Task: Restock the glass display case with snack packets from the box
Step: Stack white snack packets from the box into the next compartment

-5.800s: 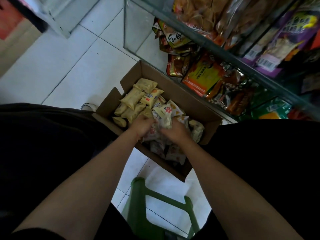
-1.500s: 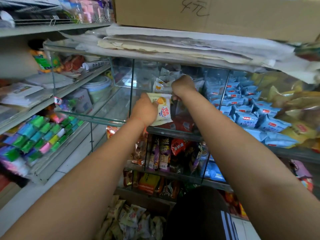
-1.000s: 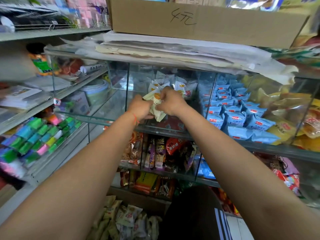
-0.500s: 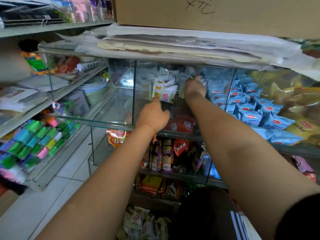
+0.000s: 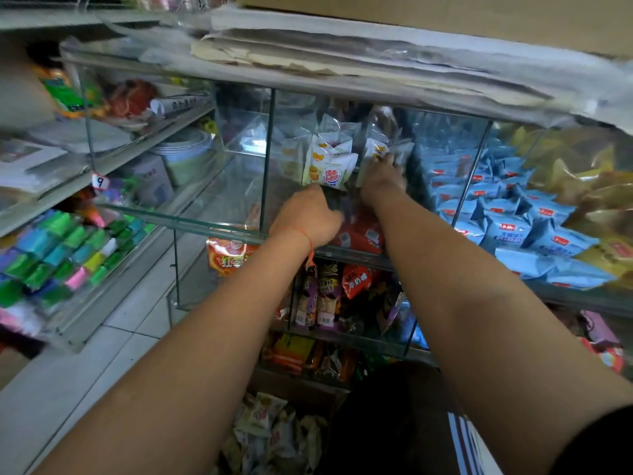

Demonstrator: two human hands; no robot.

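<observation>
The glass display case [image 5: 219, 223] is in front of me, and its middle compartment holds several white snack packets. One white packet with a red logo [image 5: 328, 166] stands upright at the front. My left hand [image 5: 308, 219] sits just under it with curled fingers, its top touching the packet's lower edge and nothing gripped. My right hand [image 5: 381, 176] reaches deeper into the same compartment, its fingers stretched against another white packet [image 5: 373, 150]; the fingertips are blurred. The cardboard box [image 5: 301, 385] with more packets [image 5: 267, 430] lies on the floor below.
Blue packets [image 5: 507, 228] fill the compartment to the right, with yellow bags [image 5: 582, 186] beyond. The glass compartment [image 5: 205, 186] on the left shows no packets. Lower shelves hold mixed snacks [image 5: 329, 296]. Coloured blocks [image 5: 58, 258] line a shelf at left. Papers and a carton lie on top.
Both hands rose from the box to the case. In the last second the packet left my hands and now stands in the compartment, and my right hand reached further in.
</observation>
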